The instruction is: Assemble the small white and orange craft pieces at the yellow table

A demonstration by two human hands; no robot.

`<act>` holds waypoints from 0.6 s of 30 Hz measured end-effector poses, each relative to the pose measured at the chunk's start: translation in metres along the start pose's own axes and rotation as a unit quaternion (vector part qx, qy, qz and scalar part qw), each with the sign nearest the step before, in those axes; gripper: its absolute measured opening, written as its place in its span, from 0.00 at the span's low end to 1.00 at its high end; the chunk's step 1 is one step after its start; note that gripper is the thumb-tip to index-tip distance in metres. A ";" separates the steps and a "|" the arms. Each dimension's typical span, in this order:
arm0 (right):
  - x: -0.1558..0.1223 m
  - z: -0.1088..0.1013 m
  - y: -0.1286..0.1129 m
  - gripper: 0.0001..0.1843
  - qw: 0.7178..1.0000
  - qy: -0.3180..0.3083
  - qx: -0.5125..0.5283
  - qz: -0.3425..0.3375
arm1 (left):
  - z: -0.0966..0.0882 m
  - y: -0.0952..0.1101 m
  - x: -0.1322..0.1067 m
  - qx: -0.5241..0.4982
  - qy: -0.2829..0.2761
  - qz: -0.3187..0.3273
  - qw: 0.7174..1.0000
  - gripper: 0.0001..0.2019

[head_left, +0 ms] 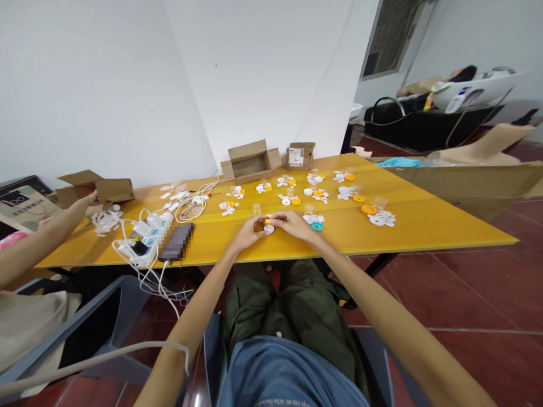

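Near the table's front edge my left hand [249,233] and my right hand [293,224] meet with curled fingers. Between their fingertips is a small orange round piece [267,222], and both hands seem closed on it. A white round piece [268,229] shows just below it, close to the left fingertips; whether it is held or lies on the table is unclear. Just right of my right hand lies a teal ring [317,226] beside white pieces and a clear cup [309,210]. A small clear cup [257,209] stands behind my left hand.
Several groups of orange rings, white discs and clear cups, such as an orange ring [368,210], cover the table [424,232]. Cardboard boxes [250,161] stand at the back. Left are a power strip [148,240], a phone [176,242] and another person's arm [51,232].
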State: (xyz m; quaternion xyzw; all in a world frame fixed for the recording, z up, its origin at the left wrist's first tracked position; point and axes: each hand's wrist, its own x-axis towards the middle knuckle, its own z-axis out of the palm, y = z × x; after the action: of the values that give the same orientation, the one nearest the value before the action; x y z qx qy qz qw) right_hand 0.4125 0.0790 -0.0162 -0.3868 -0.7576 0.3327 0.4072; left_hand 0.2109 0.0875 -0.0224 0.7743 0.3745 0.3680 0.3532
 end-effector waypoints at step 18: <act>-0.006 0.005 0.003 0.07 0.992 0.011 -0.119 -0.046 | -0.001 -0.004 0.001 -0.036 -0.015 0.009 0.999 0.16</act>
State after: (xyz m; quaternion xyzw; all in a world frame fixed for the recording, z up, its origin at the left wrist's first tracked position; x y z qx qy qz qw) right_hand 0.4108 0.0744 -0.0232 -0.4009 -0.8039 0.2170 0.3819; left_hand 0.2097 0.0904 -0.0248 0.7700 0.3487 0.3724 0.3832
